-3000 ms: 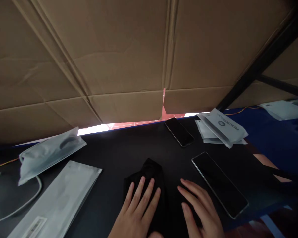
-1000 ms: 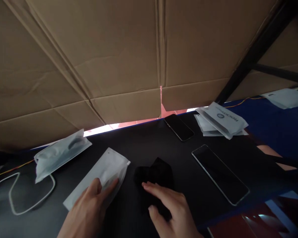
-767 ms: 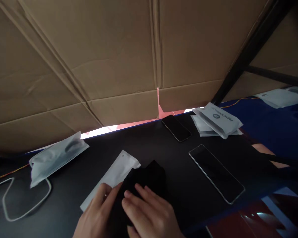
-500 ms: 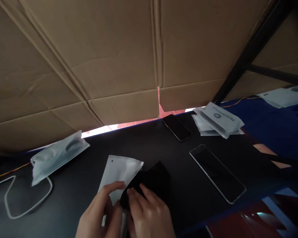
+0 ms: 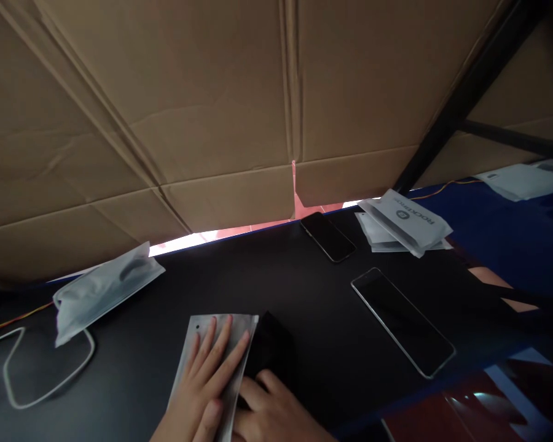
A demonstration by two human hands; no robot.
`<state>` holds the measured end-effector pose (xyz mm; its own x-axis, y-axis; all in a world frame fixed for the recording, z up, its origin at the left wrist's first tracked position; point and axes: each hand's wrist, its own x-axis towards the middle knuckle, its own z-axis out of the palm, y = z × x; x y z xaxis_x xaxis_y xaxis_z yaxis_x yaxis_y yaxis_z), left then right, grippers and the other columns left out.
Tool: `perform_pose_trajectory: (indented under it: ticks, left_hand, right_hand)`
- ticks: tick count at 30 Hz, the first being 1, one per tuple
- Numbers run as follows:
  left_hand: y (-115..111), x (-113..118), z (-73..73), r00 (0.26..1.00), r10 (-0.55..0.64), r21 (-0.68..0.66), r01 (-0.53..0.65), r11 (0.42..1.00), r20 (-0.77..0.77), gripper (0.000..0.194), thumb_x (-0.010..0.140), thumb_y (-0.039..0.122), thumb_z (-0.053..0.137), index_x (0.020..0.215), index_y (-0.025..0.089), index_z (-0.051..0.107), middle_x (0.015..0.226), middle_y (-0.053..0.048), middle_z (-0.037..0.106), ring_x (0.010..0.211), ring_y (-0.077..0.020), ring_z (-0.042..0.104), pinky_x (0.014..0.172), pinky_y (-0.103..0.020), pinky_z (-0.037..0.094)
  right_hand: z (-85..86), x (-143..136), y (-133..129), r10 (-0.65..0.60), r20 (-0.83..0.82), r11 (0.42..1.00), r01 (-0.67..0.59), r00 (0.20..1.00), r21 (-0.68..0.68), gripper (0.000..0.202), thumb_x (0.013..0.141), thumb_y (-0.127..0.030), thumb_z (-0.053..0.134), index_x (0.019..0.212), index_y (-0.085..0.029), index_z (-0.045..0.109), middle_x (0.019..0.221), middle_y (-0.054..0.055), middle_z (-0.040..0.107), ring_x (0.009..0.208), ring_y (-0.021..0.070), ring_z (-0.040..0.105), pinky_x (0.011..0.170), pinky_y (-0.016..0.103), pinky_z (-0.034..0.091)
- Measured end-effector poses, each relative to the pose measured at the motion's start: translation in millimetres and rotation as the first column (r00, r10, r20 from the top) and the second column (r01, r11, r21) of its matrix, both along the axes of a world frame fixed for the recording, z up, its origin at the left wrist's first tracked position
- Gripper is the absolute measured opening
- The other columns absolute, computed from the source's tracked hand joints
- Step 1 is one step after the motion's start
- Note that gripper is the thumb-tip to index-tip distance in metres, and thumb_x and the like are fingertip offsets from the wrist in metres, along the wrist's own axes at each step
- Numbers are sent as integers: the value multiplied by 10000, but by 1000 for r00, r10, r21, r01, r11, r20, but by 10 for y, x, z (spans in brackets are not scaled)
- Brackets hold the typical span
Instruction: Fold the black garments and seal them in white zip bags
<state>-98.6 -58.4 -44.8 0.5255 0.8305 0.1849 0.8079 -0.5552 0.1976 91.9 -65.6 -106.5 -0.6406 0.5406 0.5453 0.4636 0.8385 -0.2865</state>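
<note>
While a tall wall of creased brown cardboard (image 5: 212, 92) stood behind the black counter (image 5: 147, 319), everything on that surface lay around the flat white pouch (image 5: 231, 390). Well to the left of the pouch, a white cable (image 5: 5, 371) curved in a loop, and an orange-yellow wire (image 5: 27, 314) ran to a filled frosted bag (image 5: 108, 285) by the back edge. The left hand (image 5: 200, 383) was open, fingers spread flat on the pouch. Just right of the pouch sat a crumpled black item (image 5: 271, 344), with the right hand (image 5: 271, 411) bent beside both; whether it gripped either could not be told. Beyond the pouch, reddish flooring (image 5: 258, 229) showed through a bright gap under the cardboard. Farther right of it lay a smaller phone (image 5: 328, 237), a larger phone (image 5: 403, 322) and overlapping printed bags (image 5: 408, 224). At the pouch's far right, a dark slanting bar (image 5: 465, 92) crossed before the cardboard, a glossy red surface (image 5: 470, 402) showed below the counter, and another pale bag (image 5: 525, 181) rested on a blue surface (image 5: 488, 215).
</note>
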Motion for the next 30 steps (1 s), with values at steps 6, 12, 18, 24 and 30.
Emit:
perform_pose_trajectory:
  ticks: [6, 12, 18, 24, 30]
  left_hand:
    - [19, 182, 192, 988, -16, -121, 34, 992, 151, 638, 1159, 557, 113, 1755, 401, 279, 1836, 12, 312, 1692, -351, 292, 1318, -628, 378]
    - [18, -29, -40, 999, 35, 30, -35, 999, -22, 673, 1161, 433, 338, 1791, 293, 146, 1801, -69, 381, 1657, -356, 373, 1260, -672, 411]
    - [3, 55, -223, 994, 86, 89, -80, 993, -63, 715, 1141, 342, 417, 1788, 217, 141, 1786, -138, 397, 1681, -383, 298, 1266, -765, 278]
    - [13, 317, -71, 996, 91, 29, -91, 995, 11, 692, 1158, 315, 369, 1794, 239, 106, 1833, -163, 272, 1677, -386, 293, 1216, -726, 348]
    - [27, 453, -35, 997, 10, -27, -8, 1000, 76, 718, 1164, 546, 301, 1796, 261, 114, 1836, -158, 261, 1675, -438, 261, 1204, -767, 337]
  right_hand:
    - [-3, 0, 92, 141, -32, 982, -144, 989, -126, 425, 1224, -392, 387, 1096, -178, 731, 1110, 25, 838, 1106, 162, 723, 1063, 303, 536]
    - [270, 435, 129, 86, -19, 993, -87, 996, -78, 244, 1166, -246, 542, 1073, -210, 765, 1162, -14, 849, 1197, 209, 727, 1097, 348, 541]
    - [427, 791, 111, -123, 161, 949, 164, 979, -269, 519, 1071, -592, 679, 1432, -219, 703, 1521, 60, 717, 1380, 358, 624, 1160, 545, 540]
    - [368, 595, 99, 84, 64, 913, -51, 994, -406, 109, 1075, -251, 722, 1155, -258, 795, 1216, 0, 814, 1328, 232, 633, 1212, 387, 489]
    - [241, 413, 71, -132, -75, 910, 91, 988, -404, 156, 1065, -252, 696, 1155, -251, 822, 1162, 40, 834, 1201, 257, 715, 1014, 373, 596]
